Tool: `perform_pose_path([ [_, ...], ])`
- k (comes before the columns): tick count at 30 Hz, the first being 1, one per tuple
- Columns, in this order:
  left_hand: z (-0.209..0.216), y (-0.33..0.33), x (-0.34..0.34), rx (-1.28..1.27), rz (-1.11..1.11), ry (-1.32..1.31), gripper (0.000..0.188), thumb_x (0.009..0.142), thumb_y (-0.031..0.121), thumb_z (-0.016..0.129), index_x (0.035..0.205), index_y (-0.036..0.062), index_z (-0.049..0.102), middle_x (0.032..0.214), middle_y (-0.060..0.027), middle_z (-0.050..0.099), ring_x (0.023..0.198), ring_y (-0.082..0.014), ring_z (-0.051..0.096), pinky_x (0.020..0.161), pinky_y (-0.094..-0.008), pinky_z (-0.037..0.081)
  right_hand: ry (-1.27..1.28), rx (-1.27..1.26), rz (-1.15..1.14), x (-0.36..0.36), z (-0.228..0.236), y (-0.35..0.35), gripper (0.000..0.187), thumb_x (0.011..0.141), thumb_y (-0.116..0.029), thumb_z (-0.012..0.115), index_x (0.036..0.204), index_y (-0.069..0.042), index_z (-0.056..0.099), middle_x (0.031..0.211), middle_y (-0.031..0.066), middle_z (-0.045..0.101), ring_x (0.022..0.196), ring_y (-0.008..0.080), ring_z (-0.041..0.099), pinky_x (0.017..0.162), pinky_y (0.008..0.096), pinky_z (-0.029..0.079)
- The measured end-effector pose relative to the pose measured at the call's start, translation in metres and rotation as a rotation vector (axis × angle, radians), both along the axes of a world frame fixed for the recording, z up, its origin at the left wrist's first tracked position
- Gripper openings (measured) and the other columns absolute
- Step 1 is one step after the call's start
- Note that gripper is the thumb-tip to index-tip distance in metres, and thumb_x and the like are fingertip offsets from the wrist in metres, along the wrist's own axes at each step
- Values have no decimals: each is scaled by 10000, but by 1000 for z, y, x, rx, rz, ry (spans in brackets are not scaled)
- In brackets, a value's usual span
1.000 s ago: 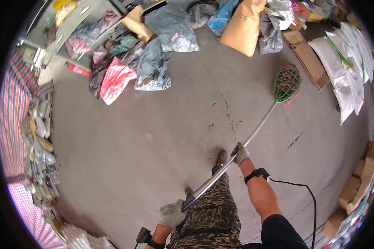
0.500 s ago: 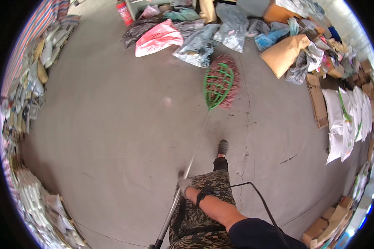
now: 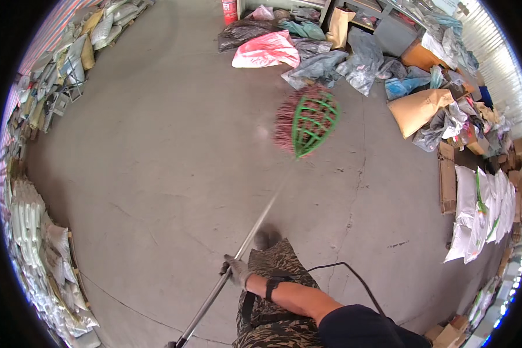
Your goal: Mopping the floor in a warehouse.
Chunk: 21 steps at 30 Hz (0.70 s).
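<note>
A dust mop (image 3: 316,119) with a leaf-shaped green plastic frame and dark red strands lies on the grey floor ahead of me, its head blurred at the edges. From it a metal pole (image 3: 250,236) slants back to the lower left. My right hand (image 3: 238,272), in a grey glove, is closed round the pole about midway. Only a dark sliver of my left hand (image 3: 170,344) shows at the lower edge, seemingly closed round the pole's black end. The mop head is close to the grey plastic bags (image 3: 316,68).
A pink-and-white bag (image 3: 268,50), a red fire extinguisher (image 3: 229,11) and a tan sack (image 3: 419,110) stand at the far side. White sacks (image 3: 465,211) and cardboard are at right; stacked bags (image 3: 29,214) line the left. A black cord (image 3: 356,275) curves beside me.
The mop's strands now trail left of its frame instead of right. My right hand and the pole's near end have moved left and down. My view has shifted and my feet have changed position.
</note>
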<state>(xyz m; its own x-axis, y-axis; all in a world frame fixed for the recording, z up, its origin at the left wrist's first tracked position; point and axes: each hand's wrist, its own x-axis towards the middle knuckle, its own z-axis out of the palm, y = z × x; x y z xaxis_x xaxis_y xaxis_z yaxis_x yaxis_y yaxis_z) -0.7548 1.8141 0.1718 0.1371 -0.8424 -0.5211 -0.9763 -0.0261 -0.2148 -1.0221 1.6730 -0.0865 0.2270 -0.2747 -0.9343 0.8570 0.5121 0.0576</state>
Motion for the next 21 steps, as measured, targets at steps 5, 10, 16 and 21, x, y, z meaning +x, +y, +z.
perform_pose_path([
  [5,-38,-51,-8,-50,-192,61,153,660,239,621,791,206,549,622,-51,565,558,-266,556,476,-394,437,19,19,-232,-54,-22,12,167,790,-192,599,718,-99,480,554,51,461,495,214,485,502,402,459],
  [10,-56,-140,-53,66,-312,209,112,613,255,624,692,192,577,635,-34,572,618,-260,582,529,-401,430,69,97,-386,-105,-46,13,218,846,-229,486,675,-100,447,541,67,432,470,235,431,537,422,439],
  [16,-51,-250,-80,203,-548,105,83,662,248,595,735,208,594,642,-21,585,621,-231,594,545,-382,433,91,208,-392,-115,-70,1,220,846,-256,488,693,-102,456,597,79,484,545,234,472,587,421,442],
  [21,-54,-344,-50,200,-612,156,66,659,232,597,703,186,580,642,-33,573,615,-234,588,527,-389,423,245,264,-311,-66,-89,-59,291,870,-300,432,665,-94,442,597,84,491,548,254,469,645,435,457],
])
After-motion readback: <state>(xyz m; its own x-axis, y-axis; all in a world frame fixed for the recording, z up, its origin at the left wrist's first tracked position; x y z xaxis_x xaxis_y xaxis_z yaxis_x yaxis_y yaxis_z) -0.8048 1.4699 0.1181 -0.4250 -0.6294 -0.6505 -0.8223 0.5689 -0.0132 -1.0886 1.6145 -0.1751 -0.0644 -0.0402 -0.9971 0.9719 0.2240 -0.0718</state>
